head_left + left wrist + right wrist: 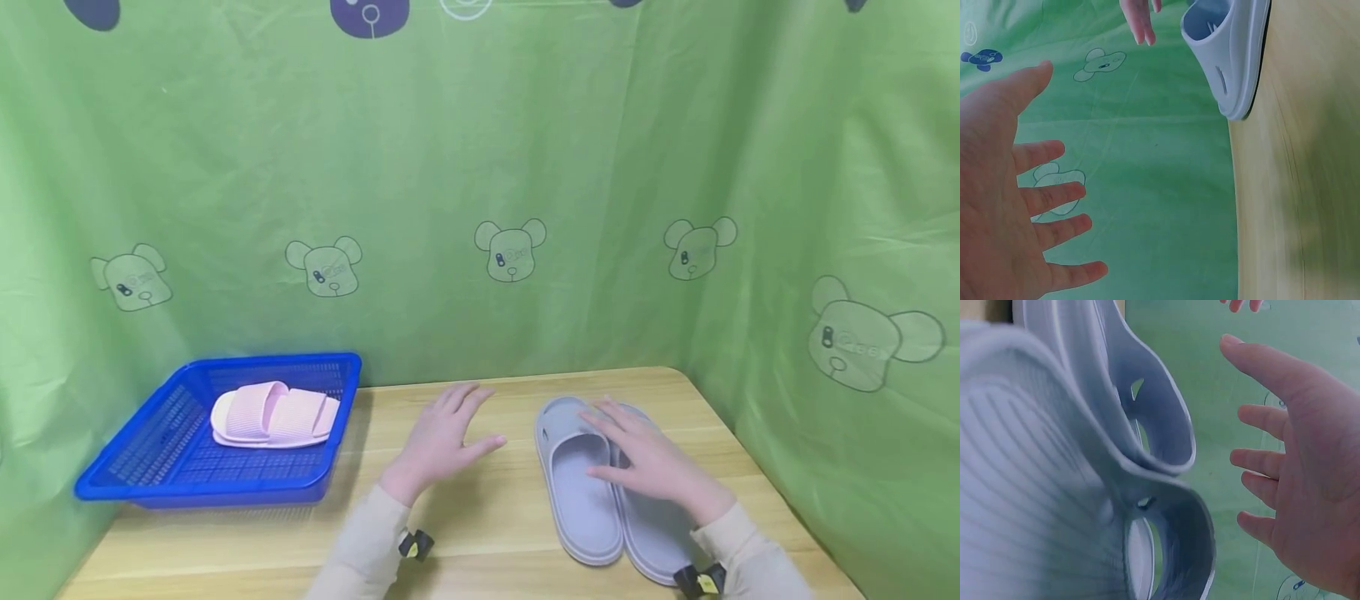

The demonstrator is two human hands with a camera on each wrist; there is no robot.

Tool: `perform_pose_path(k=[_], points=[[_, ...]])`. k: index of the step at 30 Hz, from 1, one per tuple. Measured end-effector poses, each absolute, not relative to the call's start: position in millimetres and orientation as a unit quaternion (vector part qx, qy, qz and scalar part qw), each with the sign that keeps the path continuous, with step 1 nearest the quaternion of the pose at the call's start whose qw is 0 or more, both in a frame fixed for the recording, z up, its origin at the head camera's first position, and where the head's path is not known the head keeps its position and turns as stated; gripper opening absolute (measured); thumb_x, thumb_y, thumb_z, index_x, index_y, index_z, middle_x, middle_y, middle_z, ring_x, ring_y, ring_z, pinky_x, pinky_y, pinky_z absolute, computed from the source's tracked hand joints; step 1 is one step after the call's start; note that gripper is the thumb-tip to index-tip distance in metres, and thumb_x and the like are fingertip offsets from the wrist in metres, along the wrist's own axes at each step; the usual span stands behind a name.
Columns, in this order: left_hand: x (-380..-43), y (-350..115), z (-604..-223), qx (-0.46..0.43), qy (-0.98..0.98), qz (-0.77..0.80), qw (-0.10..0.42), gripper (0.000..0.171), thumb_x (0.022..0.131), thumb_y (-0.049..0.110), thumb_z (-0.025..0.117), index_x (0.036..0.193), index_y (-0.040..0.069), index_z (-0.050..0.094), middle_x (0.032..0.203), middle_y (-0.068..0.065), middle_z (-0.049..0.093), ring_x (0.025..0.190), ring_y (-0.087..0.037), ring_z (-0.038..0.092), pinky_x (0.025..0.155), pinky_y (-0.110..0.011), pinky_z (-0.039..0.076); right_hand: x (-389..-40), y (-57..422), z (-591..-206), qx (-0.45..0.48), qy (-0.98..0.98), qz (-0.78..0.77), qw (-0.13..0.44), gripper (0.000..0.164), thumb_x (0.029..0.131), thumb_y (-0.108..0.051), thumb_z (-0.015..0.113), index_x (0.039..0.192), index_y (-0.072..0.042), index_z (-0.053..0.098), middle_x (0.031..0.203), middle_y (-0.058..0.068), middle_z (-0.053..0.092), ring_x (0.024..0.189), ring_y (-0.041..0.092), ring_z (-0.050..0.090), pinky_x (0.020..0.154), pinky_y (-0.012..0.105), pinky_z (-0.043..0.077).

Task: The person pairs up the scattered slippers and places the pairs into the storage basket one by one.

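Two grey slippers lie side by side on the table's right half, toes toward the back: the left slipper (588, 500) and the right slipper (652, 525). Above the right one hovers my right hand (652, 458), fingers spread and holding nothing; it hides part of that slipper. My left hand (442, 437) is over the bare wood between the basket and the slippers, thumb apart from the fingers, nothing in it. In the left wrist view that hand (1004, 194) shows an empty palm. The right wrist view has the right hand (1316, 469) apart from the slippers' straps (1166, 419).
A blue plastic basket (225, 493) stands at the table's left, holding pink slippers (273, 414). Green curtain (450, 150) with bear prints hangs behind and at both sides of the wooden table (487, 533).
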State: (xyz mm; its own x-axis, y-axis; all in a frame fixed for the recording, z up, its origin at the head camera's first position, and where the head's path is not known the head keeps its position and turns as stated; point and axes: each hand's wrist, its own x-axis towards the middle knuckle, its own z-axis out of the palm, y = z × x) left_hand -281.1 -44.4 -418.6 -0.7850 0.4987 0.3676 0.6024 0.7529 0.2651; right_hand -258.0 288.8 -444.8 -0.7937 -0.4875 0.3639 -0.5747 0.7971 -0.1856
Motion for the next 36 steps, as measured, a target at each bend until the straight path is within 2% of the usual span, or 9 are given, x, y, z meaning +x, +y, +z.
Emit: perform_pose_path(k=[8, 13, 22, 31, 36], points=[[-286.5, -26.0, -425.7, -0.303, -0.927, -0.182, 0.129, 0.077, 0.090, 0.068, 0.047, 0.151, 0.023, 0.034, 0.157, -0.006, 0.035, 0.144, -0.030, 0.035, 0.112, -0.058, 0.035, -265.5, 307.4, -449.4, 0.236, -0.950, 0.174, 0.106, 0.078, 0.083, -0.052, 0.069, 0.147, -0.016, 0.043, 0.154, 0.021, 0.036, 0.142, 0.049, 0.028, 0.109, 0.071, 0.027], [-288.5, -12.9, -427.6, -0.305, -0.927, -0.183, 0.118, 0.075, 0.090, 0.067, 0.048, 0.151, 0.026, 0.033, 0.158, -0.007, 0.033, 0.144, -0.032, 0.034, 0.112, -0.059, 0.035, -269.2, 319.3, -450.9, 0.229, -0.949, 0.191, 0.105, 0.077, 0.084, -0.050, 0.070, 0.146, -0.012, 0.043, 0.152, 0.021, 0.038, 0.141, 0.051, 0.027, 0.109, 0.072, 0.025], [-294.8, 10.9, -432.6, -0.311, -0.925, -0.192, 0.100, 0.075, 0.090, 0.067, 0.048, 0.151, 0.026, 0.033, 0.158, -0.007, 0.034, 0.145, -0.031, 0.033, 0.113, -0.059, 0.034, -275.2, 338.9, -458.1, 0.207, -0.953, 0.202, 0.094, 0.075, 0.087, -0.049, 0.067, 0.149, -0.016, 0.039, 0.153, 0.029, 0.030, 0.139, 0.054, 0.027, 0.104, 0.076, 0.025], [-303.0, 32.1, -440.1, -0.314, -0.927, -0.191, 0.071, 0.073, 0.090, 0.069, 0.045, 0.151, 0.032, 0.031, 0.158, -0.005, 0.033, 0.146, -0.029, 0.033, 0.114, -0.058, 0.033, -277.4, 349.7, -461.3, 0.191, -0.952, 0.226, 0.080, 0.075, 0.088, -0.045, 0.066, 0.149, -0.011, 0.039, 0.152, 0.032, 0.029, 0.137, 0.056, 0.028, 0.102, 0.078, 0.025], [-307.6, 44.9, -445.8, -0.308, -0.928, -0.203, 0.047, 0.076, 0.089, 0.073, 0.043, 0.151, 0.032, 0.032, 0.159, -0.005, 0.032, 0.146, -0.029, 0.031, 0.115, -0.058, 0.030, -277.5, 352.4, -463.8, 0.174, -0.954, 0.237, 0.061, 0.073, 0.090, -0.047, 0.063, 0.150, -0.013, 0.037, 0.152, 0.034, 0.026, 0.138, 0.057, 0.025, 0.103, 0.078, 0.022]])
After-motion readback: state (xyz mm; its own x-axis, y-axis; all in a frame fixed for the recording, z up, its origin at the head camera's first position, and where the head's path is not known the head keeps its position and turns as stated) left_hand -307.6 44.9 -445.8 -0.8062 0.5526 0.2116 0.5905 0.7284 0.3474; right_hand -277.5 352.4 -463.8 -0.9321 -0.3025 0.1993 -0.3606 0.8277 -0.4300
